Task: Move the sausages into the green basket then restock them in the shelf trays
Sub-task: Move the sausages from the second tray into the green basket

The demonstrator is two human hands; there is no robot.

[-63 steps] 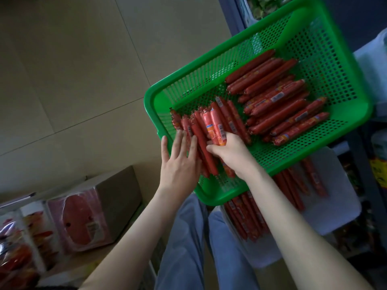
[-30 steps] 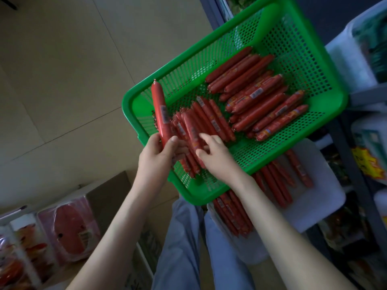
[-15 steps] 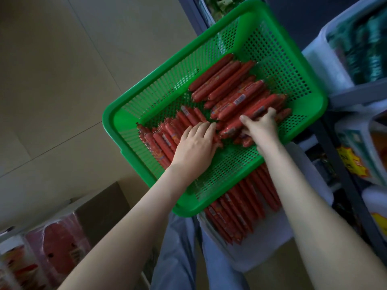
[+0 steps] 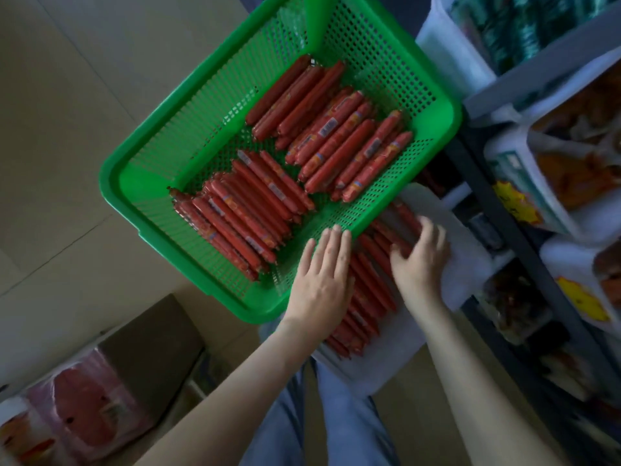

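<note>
The green basket (image 4: 112,183) sits tilted in front of the person, its mesh floor carrying two batches of red wrapped sausages: the near batch (image 4: 242,213) lies packed side by side towards the left corner, and the far batch (image 4: 332,129) is heaped a little higher against the right wall. Just under the basket's near right edge pokes out a white shelf tray (image 4: 467,264), and more tray sausages (image 4: 369,280) lie in a row along it, partly hidden by the basket. The left hand (image 4: 322,274) lies flat with straight fingers, holding nothing, its tips touching the basket's near rim. The right hand (image 4: 420,253) is down in the tray, fingers and thumb curled around one or two of the tray sausages, though it is blurred. To the right stands the dark shelf (image 4: 524,237), loaded with white tubs (image 4: 447,45) of packaged goods and hung with yellow price tags (image 4: 514,200). On the floor (image 4: 67,95) at lower left is a cardboard box (image 4: 151,348) beside pink packs of sliced meat (image 4: 87,408).
</note>
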